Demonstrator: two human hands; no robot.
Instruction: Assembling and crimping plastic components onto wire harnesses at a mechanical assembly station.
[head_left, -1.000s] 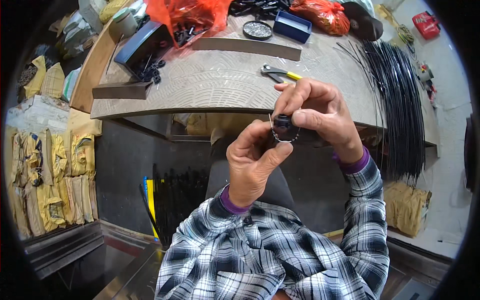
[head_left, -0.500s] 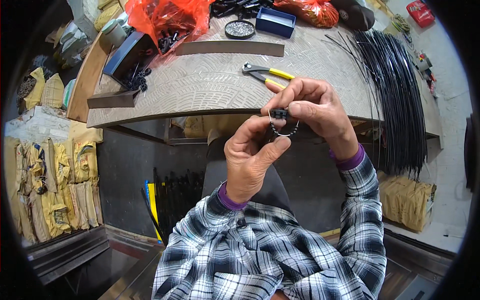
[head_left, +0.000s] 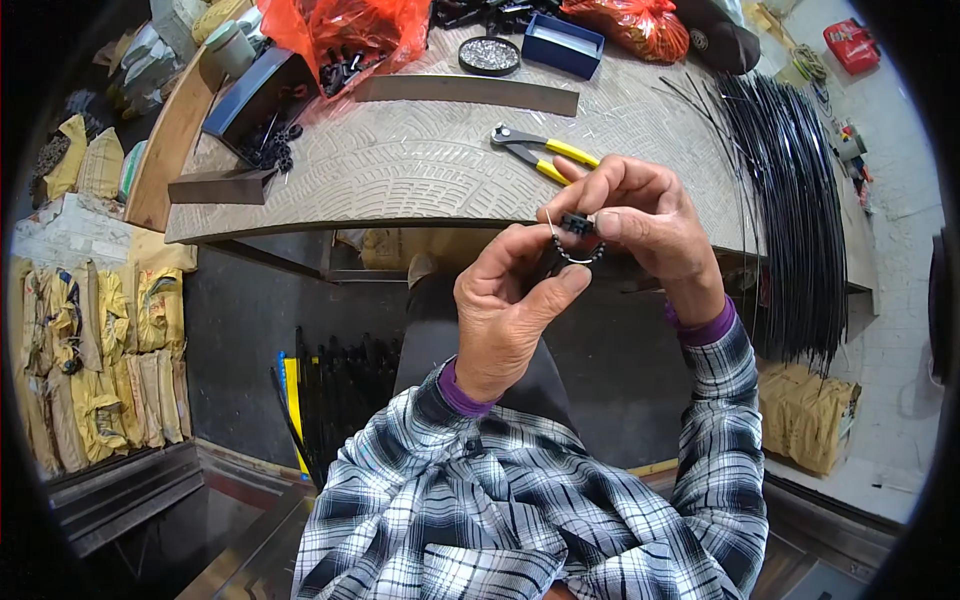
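Observation:
Both hands are raised just off the near edge of the table, close together. Between the thumb and fingertips of my right hand [head_left: 655, 225] is a small black block-shaped part [head_left: 577, 223]. A thin pale wire loop strung with small black beads [head_left: 580, 260] hangs beneath that part, one wire end sticking up at its left. My left hand [head_left: 505, 320] has its thumb and bent forefinger at the loop's lower left; the exact contact is partly hidden. Yellow-handled end-cutting pliers [head_left: 535, 147] lie on the table just beyond my right hand.
A long bundle of thin black strips [head_left: 785, 220] hangs over the table's right side. A flat metal bar [head_left: 465, 92] lies across the tabletop. Behind it are a round dish of small shiny pieces [head_left: 489, 55], a blue box [head_left: 563, 45] and red plastic bags [head_left: 350, 35].
The view has shifted slightly. The black part has tilted in my right fingertips, and the wire end at the loop's left stands out more. Both hands keep their hold.

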